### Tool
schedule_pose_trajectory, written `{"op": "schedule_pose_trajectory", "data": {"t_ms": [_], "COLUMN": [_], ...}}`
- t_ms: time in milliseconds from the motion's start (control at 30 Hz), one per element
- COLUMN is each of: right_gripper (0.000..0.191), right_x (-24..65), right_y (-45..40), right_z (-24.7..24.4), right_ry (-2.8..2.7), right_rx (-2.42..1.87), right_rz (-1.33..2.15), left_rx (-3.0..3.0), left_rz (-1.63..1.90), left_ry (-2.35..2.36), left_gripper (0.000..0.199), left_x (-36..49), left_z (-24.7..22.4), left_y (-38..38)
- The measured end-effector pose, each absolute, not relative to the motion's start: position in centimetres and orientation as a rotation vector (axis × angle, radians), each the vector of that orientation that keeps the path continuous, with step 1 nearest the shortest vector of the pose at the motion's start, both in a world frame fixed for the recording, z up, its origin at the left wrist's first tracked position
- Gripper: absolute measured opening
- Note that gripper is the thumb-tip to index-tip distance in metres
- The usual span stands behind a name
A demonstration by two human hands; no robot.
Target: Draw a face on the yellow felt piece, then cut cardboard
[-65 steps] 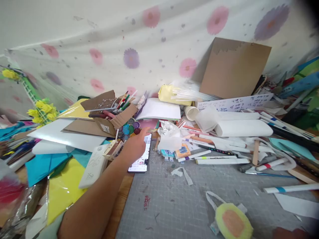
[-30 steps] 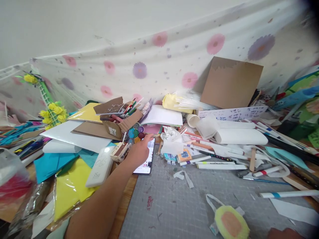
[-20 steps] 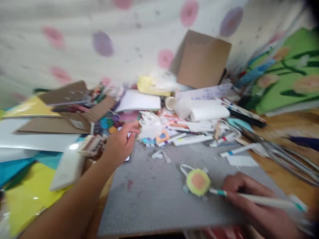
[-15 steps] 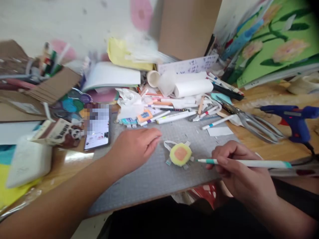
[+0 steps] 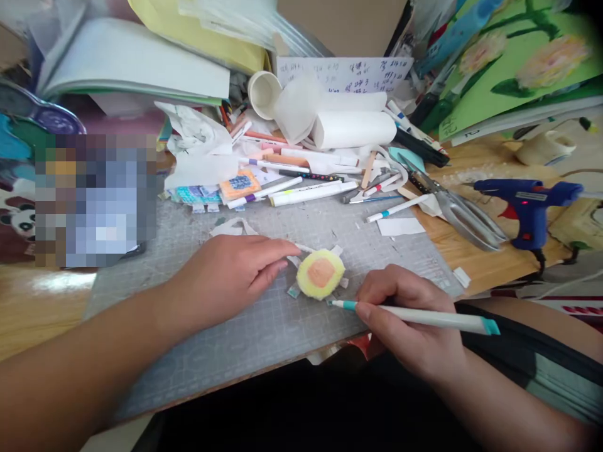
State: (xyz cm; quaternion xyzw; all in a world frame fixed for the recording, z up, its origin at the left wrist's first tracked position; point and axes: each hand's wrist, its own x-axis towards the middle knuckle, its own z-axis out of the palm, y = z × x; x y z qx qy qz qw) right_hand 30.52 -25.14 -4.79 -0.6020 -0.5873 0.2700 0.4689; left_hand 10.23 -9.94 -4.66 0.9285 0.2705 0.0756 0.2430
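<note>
A small yellow fuzzy piece (image 5: pixel 321 274) with an orange centre and little tabs round its edge lies on the grey cutting mat (image 5: pixel 226 351). My right hand (image 5: pixel 409 314) grips a white marker (image 5: pixel 428 317) with teal ends, its tip at a tab on the piece's lower edge. Just left of the piece is my left hand (image 5: pixel 235 270), thumb and forefinger close together near a pale strap at its upper left; whether they pinch the strap is too small to tell.
Behind the hands lie several markers (image 5: pixel 313 193), a white roll (image 5: pixel 355 129) and crumpled paper (image 5: pixel 200 144). Metal scissors (image 5: pixel 464 216) and a blue glue gun (image 5: pixel 530 207) are at right. A blurred-out phone (image 5: pixel 101 207) lies at left.
The view has shifted closer and to the right. My right hand has brought the marker tip in to the piece's lower edge, and my left fingers are now nearer its upper left.
</note>
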Motion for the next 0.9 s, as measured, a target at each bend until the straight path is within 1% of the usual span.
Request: {"op": "schedule_pose_trajectory", "data": {"t_ms": [100,333,600,900], "right_gripper": [0.018,0.017,0.018,0.017], "right_x": [30.49,30.66,30.6,30.71], "right_y": [-25.04,-25.09,-25.03,-25.17], "right_z": [-4.41,-4.35,-4.33,-4.34], "right_ry": [-1.529,-1.49,-1.451,-1.387], "right_rx": [-1.48,-1.442,-1.437,-1.46], "right_rz": [0.667,0.696,0.722,0.73], "left_rx": [2.539,2.472,2.574,2.695], "left_rz": [0.186,0.092,0.149,0.296], "left_ry": [0.69,0.734,0.702,0.544], "left_gripper": [0.034,0.036,0.039,0.038], "left_x": [10.29,10.1,10.07,9.81], "left_z": [-4.9,-4.85,-4.97,-4.77], "left_y": [-9.69,-9.34,-9.09,-8.94]}}
